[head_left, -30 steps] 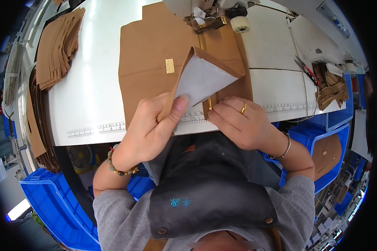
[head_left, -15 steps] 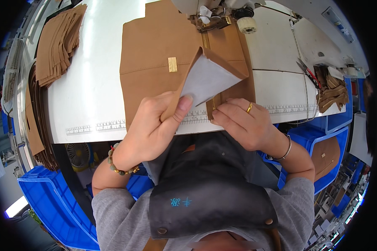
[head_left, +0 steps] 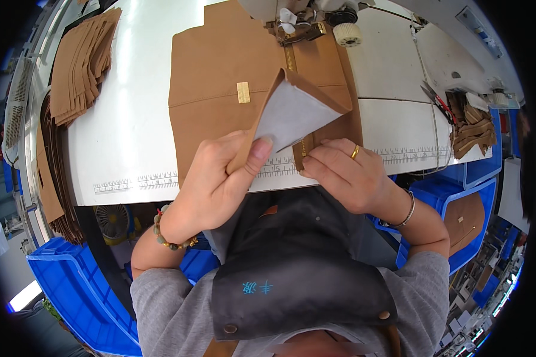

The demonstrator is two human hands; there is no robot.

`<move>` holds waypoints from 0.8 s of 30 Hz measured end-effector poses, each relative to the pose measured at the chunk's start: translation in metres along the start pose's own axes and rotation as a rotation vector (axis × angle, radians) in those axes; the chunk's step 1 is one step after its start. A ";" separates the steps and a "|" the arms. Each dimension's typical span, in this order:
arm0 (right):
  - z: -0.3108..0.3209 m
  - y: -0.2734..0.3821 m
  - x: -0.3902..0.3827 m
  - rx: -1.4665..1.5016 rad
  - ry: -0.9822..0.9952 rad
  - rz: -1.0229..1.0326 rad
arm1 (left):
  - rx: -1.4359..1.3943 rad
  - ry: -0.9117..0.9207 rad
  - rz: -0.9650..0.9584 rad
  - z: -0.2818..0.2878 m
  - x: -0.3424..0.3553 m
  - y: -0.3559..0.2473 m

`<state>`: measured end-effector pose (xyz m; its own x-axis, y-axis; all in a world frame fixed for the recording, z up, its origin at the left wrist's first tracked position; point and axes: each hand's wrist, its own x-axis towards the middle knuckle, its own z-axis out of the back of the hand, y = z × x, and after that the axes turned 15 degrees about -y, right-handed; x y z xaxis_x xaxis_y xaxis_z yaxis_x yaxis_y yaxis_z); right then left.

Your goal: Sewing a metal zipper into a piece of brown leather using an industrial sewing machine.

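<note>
Panel [head_left: 220,65], brown, lies on the white tabletop [head_left: 137,113], its far part beneath the head of a sewing machine [head_left: 298,18]. Near the person, a flap [head_left: 298,107] is folded up, showing its pale grey underside. The left hand [head_left: 220,172] has its fingers clamped on the flap's left edge. The right hand [head_left: 345,175] has its fingers drawn together, pinching the near end of a gold-toothed zipper [head_left: 304,146] close to the tabletop's front edge. A small gold tag [head_left: 243,93] sits on the panel, left of the flap. Printed ruler marks [head_left: 136,181] run along the front edge. Red-handled scissors [head_left: 439,102] lie at the right, beside brown scraps [head_left: 473,134]; a fanned stack [head_left: 83,68] of brown pieces lies far left.
</note>
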<state>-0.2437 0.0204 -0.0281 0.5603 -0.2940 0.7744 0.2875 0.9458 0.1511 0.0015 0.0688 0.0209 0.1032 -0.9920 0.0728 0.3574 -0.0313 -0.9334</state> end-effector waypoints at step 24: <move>0.014 -0.012 0.009 0.023 0.129 0.111 | -0.023 0.028 0.008 0.000 -0.001 -0.007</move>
<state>-0.2533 0.0083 -0.0145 0.6834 -0.2011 0.7018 0.2013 0.9760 0.0837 -0.0009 0.0696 0.0276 0.0801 -0.9952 0.0562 0.3351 -0.0262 -0.9418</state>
